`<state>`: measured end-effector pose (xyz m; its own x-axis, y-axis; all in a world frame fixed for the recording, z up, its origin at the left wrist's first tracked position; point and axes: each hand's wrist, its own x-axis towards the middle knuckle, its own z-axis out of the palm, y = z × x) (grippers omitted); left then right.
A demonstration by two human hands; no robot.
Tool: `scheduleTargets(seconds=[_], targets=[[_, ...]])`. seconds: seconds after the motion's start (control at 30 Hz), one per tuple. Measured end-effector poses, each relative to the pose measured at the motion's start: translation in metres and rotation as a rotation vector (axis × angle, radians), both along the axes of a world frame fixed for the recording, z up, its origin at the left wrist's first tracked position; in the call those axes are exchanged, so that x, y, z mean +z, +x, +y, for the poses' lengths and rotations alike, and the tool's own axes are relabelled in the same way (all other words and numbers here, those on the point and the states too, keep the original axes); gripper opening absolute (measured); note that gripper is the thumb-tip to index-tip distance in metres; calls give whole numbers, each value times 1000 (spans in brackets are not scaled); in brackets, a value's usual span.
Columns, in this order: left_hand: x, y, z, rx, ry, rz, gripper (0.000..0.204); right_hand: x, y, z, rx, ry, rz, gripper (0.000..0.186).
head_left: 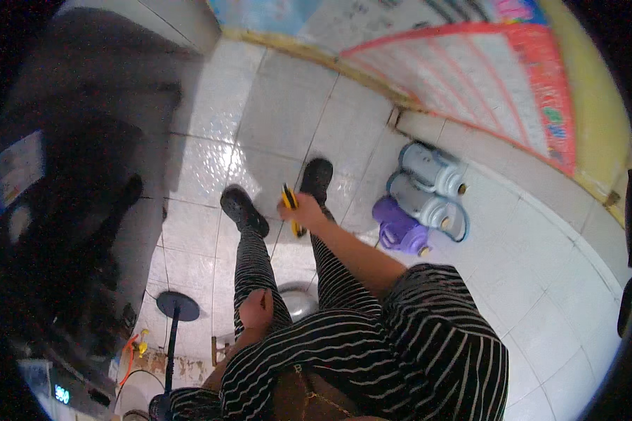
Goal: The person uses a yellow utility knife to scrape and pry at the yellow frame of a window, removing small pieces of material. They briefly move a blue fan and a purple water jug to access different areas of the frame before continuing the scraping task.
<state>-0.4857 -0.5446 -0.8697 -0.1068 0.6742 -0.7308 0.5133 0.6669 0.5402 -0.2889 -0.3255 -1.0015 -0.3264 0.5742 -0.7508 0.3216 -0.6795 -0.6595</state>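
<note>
My right hand (303, 210) grips a long yellow-and-black tool (288, 194), apparently a utility knife, in the middle of the view above the tiled floor. My left hand (257, 309) is closed low by my left leg; whatever may be inside its fingers is too unclear to make out. Both my feet, in black shoes (242, 210), are on the pale tiles (274, 112). A shiny round metal object (298, 304), partly hidden, shows between my striped trouser legs.
Two pale flasks (421, 200) and a purple one (399, 223) lie on the right. A dark appliance (70, 231) with a lit display fills the left, beside a black stand (177, 306) and orange hose (130, 344). A printed board (456, 77) lines the far wall.
</note>
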Motion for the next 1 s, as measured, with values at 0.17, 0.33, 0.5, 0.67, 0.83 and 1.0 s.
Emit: scheduleTargets(seconds=[0.17,0.33,0.5,0.67,0.83,1.0], targets=[[35,9,63,512,-243,-165,32,187,-14,13,117,46,74,23],[137,32,153,1014,-210,-1017,25,318,-29,35,401,521,43,29],[180,27,187,741,1,-1168,35,392,-28,63,640,804,193,32],[324,32,227,917,51,-1186,29,484,-23,98,744,979,233,27],[328,25,248,995,98,-1346,27,543,-24,131,798,1050,408,25],[368,-19,245,1181,343,-1160,26,560,-9,158,708,1160,180,22]])
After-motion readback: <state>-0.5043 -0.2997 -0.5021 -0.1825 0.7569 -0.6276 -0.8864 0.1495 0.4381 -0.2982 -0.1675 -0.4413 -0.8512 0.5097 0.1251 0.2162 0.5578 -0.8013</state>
